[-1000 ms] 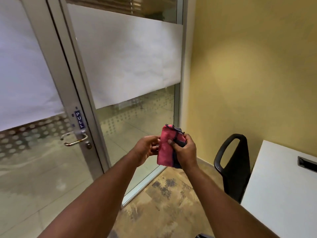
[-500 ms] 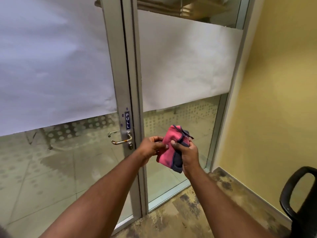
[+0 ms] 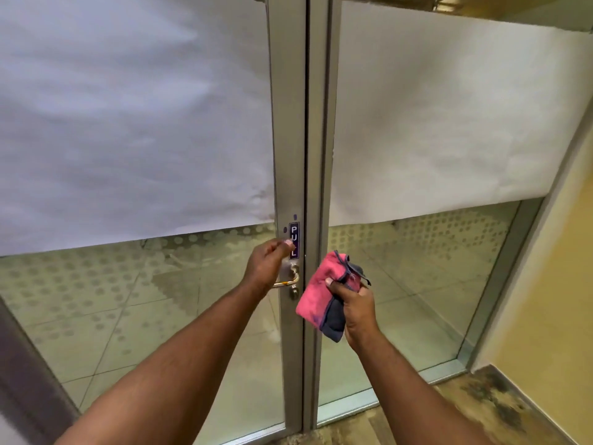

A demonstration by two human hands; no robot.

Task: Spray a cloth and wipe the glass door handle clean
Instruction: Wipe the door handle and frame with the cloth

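A pink and dark blue cloth (image 3: 316, 293) is folded up in my right hand (image 3: 357, 311), held just right of the door's metal stile. The brass lever handle (image 3: 289, 282) sits on that stile below a purple PULL sticker (image 3: 294, 232). My left hand (image 3: 266, 264) hovers in front of the handle with its fingers curled together near the sticker, and it hides the lever's left end. I cannot tell whether it touches the handle. No spray bottle is in view.
The glass door (image 3: 128, 316) and fixed pane (image 3: 417, 284) have white paper (image 3: 128, 123) over their upper parts. A yellow wall (image 3: 561, 300) stands at the right. Stained floor (image 3: 481, 406) lies below it.
My view swung left and came closer to the door. My left hand let go of the cloth and moved up to the handle. The cloth stays in my right hand.
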